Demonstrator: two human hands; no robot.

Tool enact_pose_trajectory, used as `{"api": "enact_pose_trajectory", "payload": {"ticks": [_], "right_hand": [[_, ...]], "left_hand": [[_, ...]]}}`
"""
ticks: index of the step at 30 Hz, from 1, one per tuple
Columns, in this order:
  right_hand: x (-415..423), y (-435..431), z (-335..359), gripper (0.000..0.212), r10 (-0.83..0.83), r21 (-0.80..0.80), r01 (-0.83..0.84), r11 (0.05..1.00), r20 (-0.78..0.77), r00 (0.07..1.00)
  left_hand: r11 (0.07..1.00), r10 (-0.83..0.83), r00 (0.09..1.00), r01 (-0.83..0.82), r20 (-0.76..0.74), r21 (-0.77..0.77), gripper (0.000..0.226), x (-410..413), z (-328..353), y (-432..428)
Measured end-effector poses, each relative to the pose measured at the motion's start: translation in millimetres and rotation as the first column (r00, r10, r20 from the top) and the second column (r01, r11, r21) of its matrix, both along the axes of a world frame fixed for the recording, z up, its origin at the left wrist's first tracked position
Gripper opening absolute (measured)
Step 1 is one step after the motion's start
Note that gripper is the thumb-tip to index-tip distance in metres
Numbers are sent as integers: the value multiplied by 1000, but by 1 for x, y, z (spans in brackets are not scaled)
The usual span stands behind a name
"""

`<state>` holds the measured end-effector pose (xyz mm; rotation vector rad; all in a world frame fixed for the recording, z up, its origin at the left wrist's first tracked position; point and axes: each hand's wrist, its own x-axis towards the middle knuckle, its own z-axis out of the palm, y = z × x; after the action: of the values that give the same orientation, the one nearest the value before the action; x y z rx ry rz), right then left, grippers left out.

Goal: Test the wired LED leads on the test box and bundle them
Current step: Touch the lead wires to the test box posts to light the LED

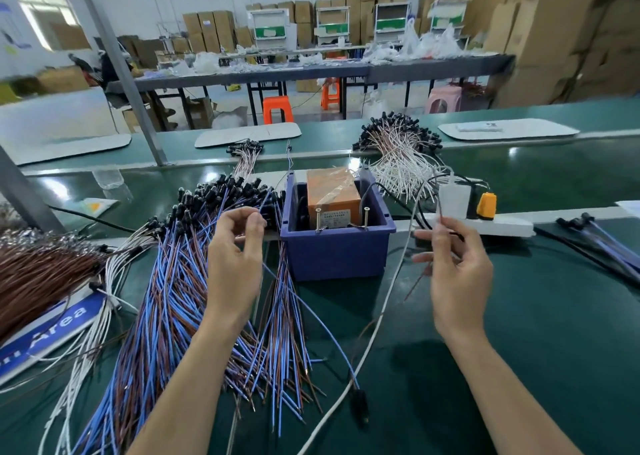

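A big heap of blue-and-brown LED leads (180, 302) with black caps lies on the green bench at left. My left hand (235, 264) is raised over it and pinches a blue lead near the caps. To the right, my right hand (457, 264) pinches a thin brown-and-white lead that hangs down below it. Between the hands stands the test box (334, 196), an orange unit with two upright metal posts, inside a blue bin (337, 250). One blue lead with a black cap (358, 399) trails across the bench in front.
A pile of white-and-brown leads (398, 156) lies behind the bin. A white power strip with an orange plug (485, 208) sits right of the bin, and its white cable (377, 319) runs toward me. More blue leads (602, 236) lie at far right, brown wires (38, 274) at far left.
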<state>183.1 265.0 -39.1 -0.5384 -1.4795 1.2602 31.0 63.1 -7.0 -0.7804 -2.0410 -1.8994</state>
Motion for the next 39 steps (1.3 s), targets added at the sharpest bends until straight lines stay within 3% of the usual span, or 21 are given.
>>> {"api": "enact_pose_trajectory", "payload": {"ticks": [4,9,17,19,21,24,25,26,29,31,35,37,39], "right_hand": [[0,-24,54,9,151,7,-151,989,-111,982],[-5,-56,117,8,402,26,-402,915,-112,909],[5,-56,157,8,514,-68,-539,839,-223,828],[9,-49,160,8,525,-117,-582,805,-318,790],[14,-39,165,11,513,-180,-632,754,-439,738],[26,-15,168,11,409,-281,-659,698,-599,689],[32,-4,167,13,368,-297,-639,710,-616,696],[39,8,163,16,325,-314,-602,734,-617,717],[69,46,142,20,155,-398,-443,803,-579,801],[93,68,121,9,33,-469,-313,826,-514,857],[132,96,74,5,-228,-607,-79,790,-411,883],[145,102,55,9,-347,-664,4,748,-386,855],[156,106,39,13,-439,-710,63,701,-360,823]], "left_hand": [[992,-107,988,98,-108,-86,7,18,52,9],[937,-350,934,349,-65,-28,8,54,119,31],[941,-330,911,339,-247,-7,6,78,162,62],[923,-383,904,380,-189,-53,17,82,155,70],[842,-534,846,529,-15,-106,34,91,137,80],[571,-780,588,809,214,-141,23,107,99,93],[500,-814,524,851,251,-159,20,111,88,96],[487,-816,520,854,252,-184,18,111,80,99],[666,-694,718,671,60,-325,18,100,75,112],[720,-629,768,516,-122,-463,18,95,81,122],[614,-659,626,129,-417,-779,28,94,89,160],[564,-689,489,-101,-535,-819,36,97,85,191],[582,-704,326,-244,-631,-776,28,100,75,226]]}}
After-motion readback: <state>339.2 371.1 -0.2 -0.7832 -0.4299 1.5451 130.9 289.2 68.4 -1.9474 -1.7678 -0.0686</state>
